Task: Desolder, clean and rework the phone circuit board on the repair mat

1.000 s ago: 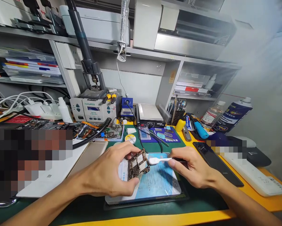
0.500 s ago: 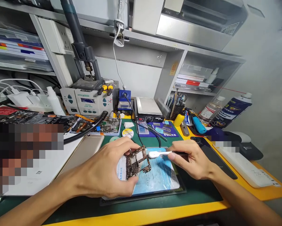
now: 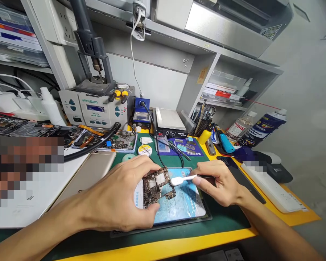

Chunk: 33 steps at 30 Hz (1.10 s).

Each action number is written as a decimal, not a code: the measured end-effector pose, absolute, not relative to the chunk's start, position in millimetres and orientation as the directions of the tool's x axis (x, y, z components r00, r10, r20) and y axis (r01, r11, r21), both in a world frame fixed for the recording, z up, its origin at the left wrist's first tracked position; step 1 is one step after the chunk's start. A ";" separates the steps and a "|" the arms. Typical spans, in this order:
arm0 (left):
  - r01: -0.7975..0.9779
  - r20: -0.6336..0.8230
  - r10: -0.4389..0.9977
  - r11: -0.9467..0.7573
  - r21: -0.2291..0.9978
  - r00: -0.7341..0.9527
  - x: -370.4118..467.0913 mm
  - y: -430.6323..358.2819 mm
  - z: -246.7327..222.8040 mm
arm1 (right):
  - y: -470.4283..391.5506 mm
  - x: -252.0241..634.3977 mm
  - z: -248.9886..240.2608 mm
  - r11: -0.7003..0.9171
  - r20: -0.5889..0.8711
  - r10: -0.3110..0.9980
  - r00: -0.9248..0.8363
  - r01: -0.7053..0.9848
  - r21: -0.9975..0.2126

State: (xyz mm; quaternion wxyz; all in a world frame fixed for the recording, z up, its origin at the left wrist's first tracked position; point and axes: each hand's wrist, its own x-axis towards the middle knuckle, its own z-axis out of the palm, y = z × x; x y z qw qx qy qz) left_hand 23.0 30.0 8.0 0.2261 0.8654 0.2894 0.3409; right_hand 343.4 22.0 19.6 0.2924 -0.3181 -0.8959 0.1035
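My left hand grips a brown phone circuit board by its edges, fingers over the far side and thumb at the near side. The board is tilted above a blue-and-white pad. In my right hand a toothbrush is pinched between thumb and fingers. Its white head points left and lies against the board's right edge, with the bristles hidden. Part of its dark handle shows behind the thumb.
A green mat covers the yellow bench. Behind stand a soldering station and a small heating plate. A black hose and a tray of boards lie left. A spray can and bottle stand right.
The view has shifted a little, moving the bench items leftward. The toothbrush head has tilted slightly downward at the board's edge. Both grips stay the same.
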 end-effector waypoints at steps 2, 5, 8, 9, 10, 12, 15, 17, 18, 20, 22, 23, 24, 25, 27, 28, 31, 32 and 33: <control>0.347 0.453 0.655 -0.729 0.590 0.605 23.0 29.4 7.7 | 22.3 343.7 19.6 0.785 0.476 0.619 -0.625 0.504 -0.360; 0.350 0.449 0.655 -0.728 0.589 0.607 22.5 28.8 7.1 | 22.4 344.2 20.4 0.798 0.496 0.602 -0.626 0.495 -0.344; 0.359 0.454 0.652 -0.735 0.575 0.608 21.8 28.4 6.3 | 22.1 345.0 21.6 0.803 0.508 0.594 -0.625 0.500 -0.323; 0.364 0.452 0.652 -0.736 0.570 0.609 21.5 28.3 6.1 | 22.0 345.3 21.9 0.805 0.511 0.590 -0.625 0.504 -0.313; 0.368 0.451 0.651 -0.737 0.567 0.610 21.2 28.2 5.8 | 21.9 345.7 22.2 0.806 0.515 0.587 -0.625 0.509 -0.301; 0.374 0.448 0.651 -0.738 0.562 0.613 20.8 28.0 5.3 | 21.6 346.5 22.4 0.810 0.522 0.578 -0.627 0.518 -0.274; 0.372 0.454 0.646 -0.744 0.555 0.614 21.0 28.1 5.0 | 21.3 347.3 22.3 0.813 0.535 0.568 -0.626 0.527 -0.247; 0.375 0.455 0.645 -0.745 0.551 0.614 21.2 28.3 4.9 | 20.9 347.6 22.2 0.814 0.546 0.564 -0.620 0.530 -0.239; 0.376 0.454 0.645 -0.746 0.550 0.614 21.2 28.3 4.9 | 20.7 347.8 22.2 0.812 0.548 0.565 -0.617 0.533 -0.237; 0.376 0.454 0.645 -0.745 0.550 0.615 21.2 28.4 4.5 | 20.4 348.1 22.3 0.808 0.545 0.569 -0.616 0.542 -0.231; 0.373 0.457 0.644 -0.747 0.550 0.614 21.1 28.5 3.9 | 20.3 348.3 22.7 0.805 0.536 0.573 -0.621 0.549 -0.224; 0.375 0.457 0.644 -0.747 0.549 0.613 21.1 28.7 3.6 | 20.3 348.4 22.9 0.805 0.533 0.573 -0.623 0.551 -0.220; 0.376 0.457 0.644 -0.748 0.547 0.614 21.1 28.8 3.3 | 20.5 348.4 23.1 0.804 0.533 0.573 -0.623 0.553 -0.218; 0.378 0.459 0.643 -0.749 0.544 0.613 21.2 29.0 3.0 | 20.6 348.2 23.2 0.803 0.533 0.574 -0.622 0.556 -0.216; 0.380 0.458 0.641 -0.751 0.540 0.616 21.3 29.4 2.6 | 20.9 347.8 23.2 0.801 0.535 0.575 -0.619 0.559 -0.214; 0.381 0.456 0.641 -0.751 0.539 0.618 21.3 29.6 2.3 | 21.1 347.6 23.1 0.800 0.537 0.575 -0.617 0.561 -0.211; 0.377 0.456 0.639 -0.752 0.541 0.619 21.3 29.8 1.1 | 21.0 347.2 22.7 0.795 0.544 0.578 -0.609 0.571 -0.205; 0.376 0.456 0.637 -0.753 0.540 0.621 21.3 29.7 0.6 | 20.7 347.2 22.6 0.795 0.547 0.577 -0.606 0.572 -0.205; 0.373 0.459 0.634 -0.756 0.538 0.622 21.4 29.5 -0.1 | 20.4 347.4 22.5 0.795 0.547 0.577 -0.606 0.569 -0.209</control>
